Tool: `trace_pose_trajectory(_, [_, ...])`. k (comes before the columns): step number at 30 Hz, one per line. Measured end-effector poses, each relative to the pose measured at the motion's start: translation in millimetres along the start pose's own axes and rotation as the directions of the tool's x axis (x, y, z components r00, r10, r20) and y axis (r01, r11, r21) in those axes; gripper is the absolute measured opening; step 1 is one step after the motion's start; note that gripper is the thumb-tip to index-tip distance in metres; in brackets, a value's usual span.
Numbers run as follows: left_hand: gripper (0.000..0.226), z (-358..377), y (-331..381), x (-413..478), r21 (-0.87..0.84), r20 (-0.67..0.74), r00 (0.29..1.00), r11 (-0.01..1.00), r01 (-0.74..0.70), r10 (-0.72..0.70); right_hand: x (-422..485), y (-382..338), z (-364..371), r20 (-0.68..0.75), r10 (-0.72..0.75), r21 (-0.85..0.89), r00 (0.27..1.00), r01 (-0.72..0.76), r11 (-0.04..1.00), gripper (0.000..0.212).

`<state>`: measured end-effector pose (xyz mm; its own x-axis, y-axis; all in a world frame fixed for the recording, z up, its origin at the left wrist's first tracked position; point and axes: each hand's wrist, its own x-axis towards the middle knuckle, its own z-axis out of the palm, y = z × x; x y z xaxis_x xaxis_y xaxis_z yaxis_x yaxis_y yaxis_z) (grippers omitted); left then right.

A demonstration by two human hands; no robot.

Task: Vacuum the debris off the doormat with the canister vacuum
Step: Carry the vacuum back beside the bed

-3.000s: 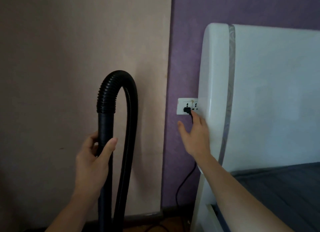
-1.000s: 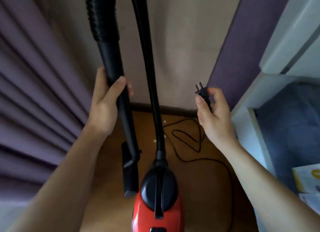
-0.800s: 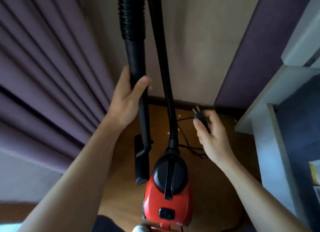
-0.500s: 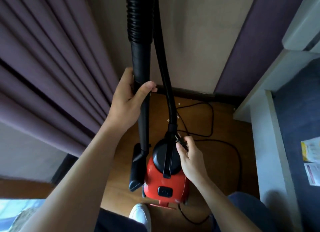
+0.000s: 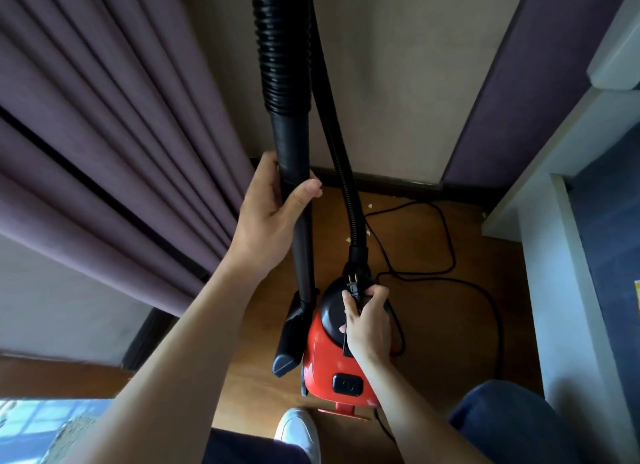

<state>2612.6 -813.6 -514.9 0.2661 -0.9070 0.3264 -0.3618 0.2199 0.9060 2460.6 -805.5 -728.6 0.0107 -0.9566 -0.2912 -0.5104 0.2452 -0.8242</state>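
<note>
A red canister vacuum (image 5: 323, 370) with a black top stands on the wooden floor below me. My left hand (image 5: 270, 221) grips its black wand (image 5: 294, 158), which hangs upright with the floor nozzle (image 5: 289, 342) just left of the canister. The ribbed hose (image 5: 277, 47) loops out of the top of the frame and comes back down into the canister. My right hand (image 5: 369, 321) rests on the canister's top handle and holds the black plug (image 5: 353, 285), prongs up. The power cord (image 5: 446, 255) lies in loose loops on the floor. The doormat is outside the frame.
Purple curtains (image 5: 104, 117) hang on the left. A white bed frame (image 5: 540, 255) with a dark mattress bounds the right. The wall and dark baseboard (image 5: 398, 183) are straight ahead. Small pale bits (image 5: 370, 206) lie on the floor. My white shoe (image 5: 298, 429) is beneath the canister.
My right hand pulled the plug from the wall socket, brought it down and settled on the canister's handle. My view tilted from the wall to the floor. My left hand kept the wand.
</note>
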Motion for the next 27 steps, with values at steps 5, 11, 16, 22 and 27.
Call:
trace_pose_trajectory(5, [0.021, -4.9, 1.3, 2.3, -0.007, 0.014, 1.000, 1.000, -0.026, 0.026, 13.2, -1.8, 6.6, 0.050, 0.129, 0.170, 0.990, -0.136, 0.976, 0.036])
trace_pose_trajectory(11, [0.025, -10.1, 0.5, 3.3, -0.030, 0.014, 0.999, 0.999, -0.039, 0.039, 24.7, -5.4, 14.0, 0.198, 0.229, 0.322, 0.953, -0.284, 0.903, 0.022])
trace_pose_trajectory(16, [0.026, -12.2, 5.1, 3.0, -0.044, -0.015, 0.999, 0.998, -0.052, 0.052, 27.6, -15.0, 13.1, 0.264, 0.240, 0.417, 0.934, -0.335, 0.845, 0.010])
trace_pose_trajectory(22, [0.025, -15.6, 6.5, 3.9, -0.046, -0.037, 0.996, 0.996, -0.081, 0.080, 23.9, -13.5, 8.3, 0.192, 0.191, 0.346, 0.963, -0.248, 0.905, 0.014])
trace_pose_trajectory(27, [0.025, -22.1, 3.0, 9.0, -0.074, -0.057, 0.990, 0.988, -0.132, 0.128, 19.9, -33.0, -14.8, 0.162, 0.123, 0.313, 0.979, -0.170, 0.934, 0.018])
